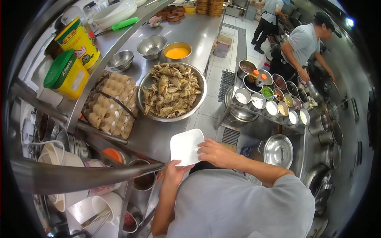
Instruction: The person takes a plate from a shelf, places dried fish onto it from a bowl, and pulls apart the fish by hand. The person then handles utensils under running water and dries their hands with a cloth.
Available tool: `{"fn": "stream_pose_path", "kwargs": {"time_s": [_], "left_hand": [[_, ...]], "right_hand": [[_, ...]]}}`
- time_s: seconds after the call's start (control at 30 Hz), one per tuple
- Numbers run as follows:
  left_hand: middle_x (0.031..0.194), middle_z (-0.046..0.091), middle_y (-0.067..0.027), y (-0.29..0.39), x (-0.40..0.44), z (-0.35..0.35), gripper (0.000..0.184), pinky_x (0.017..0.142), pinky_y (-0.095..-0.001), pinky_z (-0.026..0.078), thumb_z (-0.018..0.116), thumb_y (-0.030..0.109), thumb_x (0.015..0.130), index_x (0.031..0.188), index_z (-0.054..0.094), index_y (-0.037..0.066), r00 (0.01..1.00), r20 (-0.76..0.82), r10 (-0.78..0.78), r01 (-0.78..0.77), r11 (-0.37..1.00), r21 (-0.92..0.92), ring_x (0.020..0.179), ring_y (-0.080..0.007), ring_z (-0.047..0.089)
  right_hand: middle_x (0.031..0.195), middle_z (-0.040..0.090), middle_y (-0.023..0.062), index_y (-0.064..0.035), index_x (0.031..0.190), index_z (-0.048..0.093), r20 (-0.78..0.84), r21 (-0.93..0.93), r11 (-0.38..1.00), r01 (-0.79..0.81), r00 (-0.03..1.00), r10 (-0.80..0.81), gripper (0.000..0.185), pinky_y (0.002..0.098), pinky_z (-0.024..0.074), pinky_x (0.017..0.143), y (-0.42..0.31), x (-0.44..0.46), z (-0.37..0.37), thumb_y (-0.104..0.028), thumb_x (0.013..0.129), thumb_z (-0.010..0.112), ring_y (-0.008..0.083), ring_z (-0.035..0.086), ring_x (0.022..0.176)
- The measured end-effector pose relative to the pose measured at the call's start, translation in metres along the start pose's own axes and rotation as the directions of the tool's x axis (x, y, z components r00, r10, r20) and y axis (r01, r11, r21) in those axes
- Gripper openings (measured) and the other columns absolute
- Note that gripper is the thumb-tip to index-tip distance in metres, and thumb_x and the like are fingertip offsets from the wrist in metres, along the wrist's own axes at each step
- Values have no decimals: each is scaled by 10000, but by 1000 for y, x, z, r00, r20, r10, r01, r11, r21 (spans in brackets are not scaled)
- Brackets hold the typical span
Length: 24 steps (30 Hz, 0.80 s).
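A white square bowl point(185, 147) is held in front of my body, at the edge of the steel counter. My left hand point(177, 171) grips its near left side from below, with the thumb on the rim. On its right side, the fingers of my right hand point(217, 153) are bent against the wall of the bowl. No food shows inside it. Just beyond it on the counter stands a large steel bowl point(203, 92) heaped with brown, crinkled pieces point(172, 89). Egg cartons point(109, 105) tied with a black strap lie to the left of that bowl.
Steel bowls point(151, 47) and a bowl of orange liquid point(177, 52) stand farther back. Yellow tubs point(67, 75) occupy the left shelf. At right are containers of condiments point(272, 108), a lidded pot point(278, 152) and a person point(303, 47) at the stoves. A metal bar point(87, 176) crosses the lower left.
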<state>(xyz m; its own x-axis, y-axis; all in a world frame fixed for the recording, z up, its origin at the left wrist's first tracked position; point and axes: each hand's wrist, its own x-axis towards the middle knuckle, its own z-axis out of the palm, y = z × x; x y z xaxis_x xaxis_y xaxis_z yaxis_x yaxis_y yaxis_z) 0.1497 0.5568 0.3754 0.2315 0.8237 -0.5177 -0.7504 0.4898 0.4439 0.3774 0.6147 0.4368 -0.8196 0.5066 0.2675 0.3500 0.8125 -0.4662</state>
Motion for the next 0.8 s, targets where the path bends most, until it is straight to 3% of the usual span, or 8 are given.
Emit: {"fn": "stream_pose_path", "kwargs": {"time_s": [0.17, 0.23, 0.3, 0.37, 0.57, 0.6, 0.8], "left_hand": [[1295, 478, -208, -8, -4, 8, 664, 837, -542, 550, 451, 40, 714, 1366, 328, 9, 988, -57, 145, -143, 989, 35, 1146, -398, 537], [1289, 479, -211, 2, -12, 18, 663, 882, -538, 532, 453, 30, 712, 1363, 326, 17, 972, -72, 223, -213, 970, 118, 1161, -387, 535], [1296, 470, -210, 9, -17, 25, 682, 863, -530, 543, 445, 26, 708, 1376, 302, 32, 958, -109, 264, -243, 955, 173, 1158, -386, 538], [1303, 462, -210, 13, -18, 28, 703, 845, -523, 555, 438, 22, 704, 1389, 279, 47, 944, -145, 298, -259, 937, 236, 1156, -385, 541], [1341, 405, -192, -7, -11, 25, 805, 823, -447, 561, 404, -7, 692, 1458, 184, 104, 882, -280, 379, -253, 882, 398, 1174, -355, 516], [1351, 398, -185, -13, -10, 21, 816, 841, -423, 549, 402, -11, 695, 1468, 171, 110, 867, -315, 385, -246, 882, 402, 1191, -336, 501], [1387, 371, -167, -15, -9, 21, 813, 909, -384, 506, 385, -32, 709, 1480, 171, 109, 825, -382, 417, -218, 858, 466, 1239, -315, 459]], "right_hand": [[1156, 561, 152, -50, 1083, 581, -64, 0, 998, -61, 996, 61, 420, 478, 388, 1012, 15, 7, -18, 63, 679, 569, 343, 511, 1153], [1163, 551, 165, -43, 1180, 535, -211, 51, 989, -139, 966, 146, 556, 445, 419, 971, 38, 18, -34, 107, 645, 520, 357, 506, 1145], [1140, 556, 181, -39, 1210, 517, -265, 38, 984, -172, 948, 176, 558, 434, 441, 932, 76, 32, -41, 105, 671, 523, 365, 526, 1103], [1146, 544, 193, -26, 1244, 486, -390, 122, 942, -311, 858, 334, 536, 434, 450, 904, 112, 49, -45, 96, 723, 519, 370, 529, 1080], [1002, 596, 157, -57, 1229, 498, -556, 251, 898, -360, 706, 438, 469, 437, 471, 814, 219, 112, -33, 37, 776, 577, 345, 568, 958], [907, 604, 135, -53, 1206, 513, -582, 209, 908, -362, 700, 413, 440, 436, 470, 764, 230, 124, -32, 4, 781, 615, 337, 573, 883], [867, 631, 132, -29, 1181, 554, -617, 65, 909, -411, 700, 360, 447, 438, 464, 722, 254, 183, -27, -149, 777, 703, 321, 583, 835]]}}
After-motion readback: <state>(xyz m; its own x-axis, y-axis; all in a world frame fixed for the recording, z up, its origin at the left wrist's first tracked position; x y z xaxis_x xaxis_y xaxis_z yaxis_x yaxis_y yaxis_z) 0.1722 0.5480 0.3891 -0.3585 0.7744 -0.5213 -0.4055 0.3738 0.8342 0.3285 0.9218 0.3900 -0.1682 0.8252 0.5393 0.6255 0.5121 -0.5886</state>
